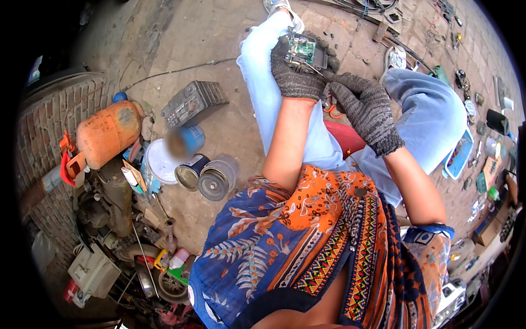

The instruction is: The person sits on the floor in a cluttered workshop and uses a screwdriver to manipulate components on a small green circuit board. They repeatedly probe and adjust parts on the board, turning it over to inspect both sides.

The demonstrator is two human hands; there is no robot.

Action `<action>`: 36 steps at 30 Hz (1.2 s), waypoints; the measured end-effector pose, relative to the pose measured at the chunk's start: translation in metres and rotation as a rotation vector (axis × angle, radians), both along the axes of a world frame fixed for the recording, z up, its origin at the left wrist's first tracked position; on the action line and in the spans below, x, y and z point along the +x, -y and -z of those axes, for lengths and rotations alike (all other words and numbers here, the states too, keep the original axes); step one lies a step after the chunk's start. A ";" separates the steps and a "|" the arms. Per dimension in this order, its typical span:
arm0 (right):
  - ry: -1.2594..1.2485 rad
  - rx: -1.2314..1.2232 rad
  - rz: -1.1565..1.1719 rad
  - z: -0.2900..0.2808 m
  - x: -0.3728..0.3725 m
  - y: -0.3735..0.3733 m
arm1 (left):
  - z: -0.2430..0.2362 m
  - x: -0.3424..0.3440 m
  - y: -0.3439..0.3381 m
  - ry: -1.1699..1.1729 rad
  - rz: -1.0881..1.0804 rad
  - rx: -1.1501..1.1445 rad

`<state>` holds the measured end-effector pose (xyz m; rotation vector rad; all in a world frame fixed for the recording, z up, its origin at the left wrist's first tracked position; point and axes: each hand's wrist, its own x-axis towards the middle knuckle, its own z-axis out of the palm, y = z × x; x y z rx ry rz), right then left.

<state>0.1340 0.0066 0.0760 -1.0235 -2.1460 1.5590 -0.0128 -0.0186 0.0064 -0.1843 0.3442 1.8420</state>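
My left hand, in a dark grey knit glove, is closed around a small dark housing with a green circuit board exposed in it. My right hand, gloved the same way, is closed on a thin metal tool. Its slim shaft reaches the near edge of the housing; the handle is hidden in the glove, so its exact kind does not show. Below the hands, between my legs, orange looped handles stick out beside a red surface; the rest of that tool is covered.
On the left stand a dark battery, a white bucket, several cans and an orange gas cylinder. A cable crosses the paving. Scattered parts, a blue tray and a hammer lie to the right.
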 end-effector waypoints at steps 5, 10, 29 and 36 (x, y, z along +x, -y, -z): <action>0.147 -0.256 0.035 -0.014 -0.001 -0.006 | 0.000 0.000 0.001 0.010 0.014 0.003; 0.079 0.389 -0.066 -0.003 0.000 0.007 | 0.005 -0.001 0.001 0.009 0.031 0.011; 0.238 -0.416 0.013 -0.020 -0.006 -0.021 | 0.006 -0.001 0.001 -0.032 -0.011 -0.015; 0.510 0.636 -0.317 -0.037 -0.003 0.008 | -0.007 0.003 0.003 0.149 0.027 0.009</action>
